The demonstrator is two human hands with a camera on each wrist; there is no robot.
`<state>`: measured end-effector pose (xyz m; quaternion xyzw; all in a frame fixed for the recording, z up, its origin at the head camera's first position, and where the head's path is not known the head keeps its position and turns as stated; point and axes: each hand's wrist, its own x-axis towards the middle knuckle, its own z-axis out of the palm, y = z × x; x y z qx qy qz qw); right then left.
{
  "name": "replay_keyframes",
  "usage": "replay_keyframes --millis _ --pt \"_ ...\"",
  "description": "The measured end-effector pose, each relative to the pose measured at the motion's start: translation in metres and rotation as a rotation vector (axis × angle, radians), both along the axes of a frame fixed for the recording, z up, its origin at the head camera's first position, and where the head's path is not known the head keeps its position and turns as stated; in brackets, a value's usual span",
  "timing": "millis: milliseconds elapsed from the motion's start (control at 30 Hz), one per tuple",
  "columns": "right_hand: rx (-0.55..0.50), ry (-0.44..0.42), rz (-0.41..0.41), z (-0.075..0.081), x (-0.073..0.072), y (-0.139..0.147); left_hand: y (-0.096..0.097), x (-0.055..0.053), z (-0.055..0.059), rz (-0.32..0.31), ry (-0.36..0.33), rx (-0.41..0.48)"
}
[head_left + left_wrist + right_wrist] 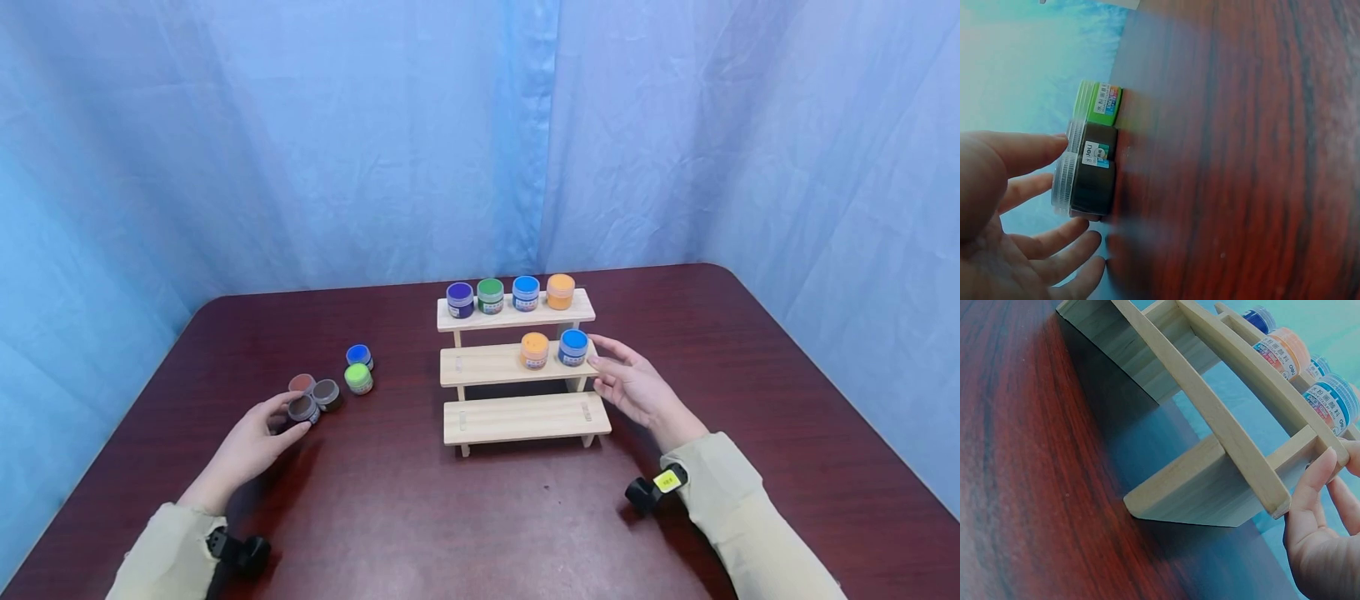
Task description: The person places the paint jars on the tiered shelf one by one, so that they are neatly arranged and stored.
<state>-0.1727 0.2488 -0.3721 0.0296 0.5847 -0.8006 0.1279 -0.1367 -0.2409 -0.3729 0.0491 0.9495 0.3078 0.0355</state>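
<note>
My left hand [258,437] is at a dark brown paint jar [303,409], with thumb and index finger on either side of its lid and the other fingers spread; a firm hold is not visible. Touching that jar are another dark jar [327,395] and a reddish-brown jar [302,383]. My right hand [637,387] is at the right end of the wooden three-step rack [487,367], its thumb [1319,472] against the middle step's edge. Beside its fingers, a blue jar [573,347] stands upright on that step, right of an orange jar [534,351].
On the top step stand a purple jar [460,300], a green jar [491,297], a blue jar [526,293] and an orange jar [560,292]. Lime green [358,379] and dark blue jars [359,357] stand on the dark table [525,517], beyond the left hand's group.
</note>
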Motion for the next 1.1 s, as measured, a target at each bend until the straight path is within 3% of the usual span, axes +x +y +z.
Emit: replay_keyframes --millis 633,1100 --pt "0.015 -0.018 -0.016 0.0009 0.0018 0.0004 0.0011 -0.0084 -0.0006 0.036 0.014 0.05" --pt "0.031 -0.004 -0.001 -0.0001 -0.0001 -0.0004 -0.0022 -0.0081 -0.0042 0.027 0.028 0.025"
